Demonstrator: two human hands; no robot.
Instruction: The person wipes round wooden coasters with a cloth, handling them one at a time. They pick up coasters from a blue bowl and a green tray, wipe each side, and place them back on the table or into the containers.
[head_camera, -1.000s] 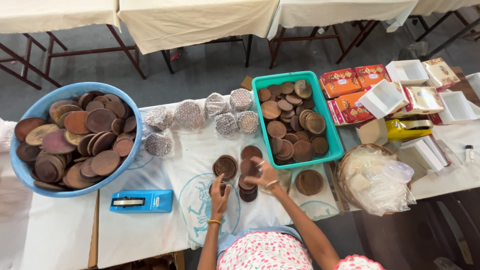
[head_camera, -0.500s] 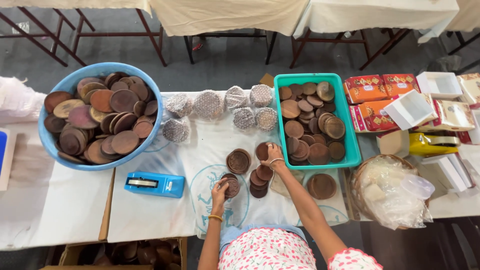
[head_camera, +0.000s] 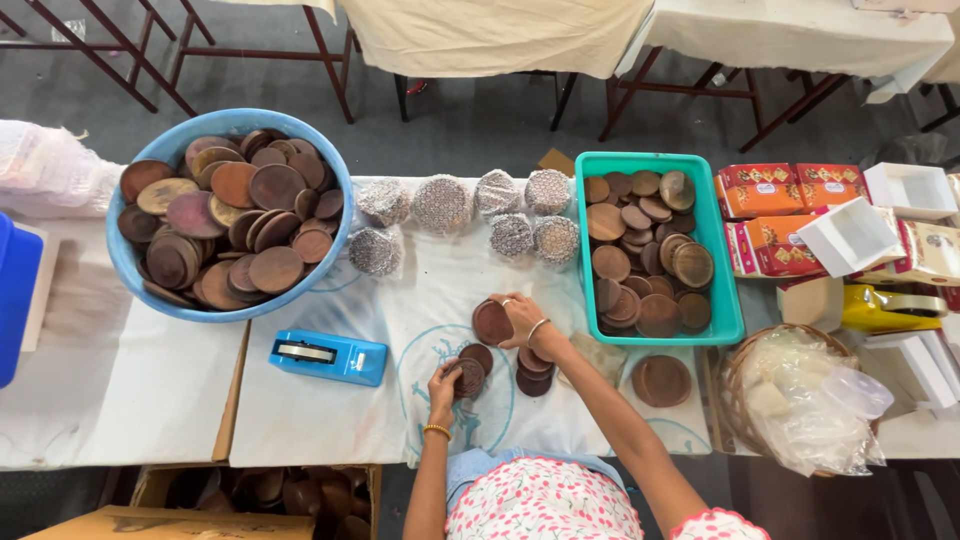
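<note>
Sorting small round wooden discs on the white cloth (head_camera: 330, 420), between a big blue basin (head_camera: 228, 300) full of larger discs and a teal crate (head_camera: 735, 325) with more of them. Right hand (head_camera: 520, 318) grasping one brown disc (head_camera: 491, 322) at its edge, flat over the cloth, just beside the crate. Left hand (head_camera: 443, 378) closed with fingertips on a darker patterned disc (head_camera: 470, 377), touching a small stack (head_camera: 534, 374) of others. Judging from this, step in hand: gathering loose discs into a set, about midway. Next move probably calls for placing the held disc squarely on the stack, without pushing the stack aside. Already wrapped bundles (head_camera: 442, 204) in bubble foil lying in a row further up; blue tape dispenser (head_camera: 328, 356) near the left hand, untouched.
</note>
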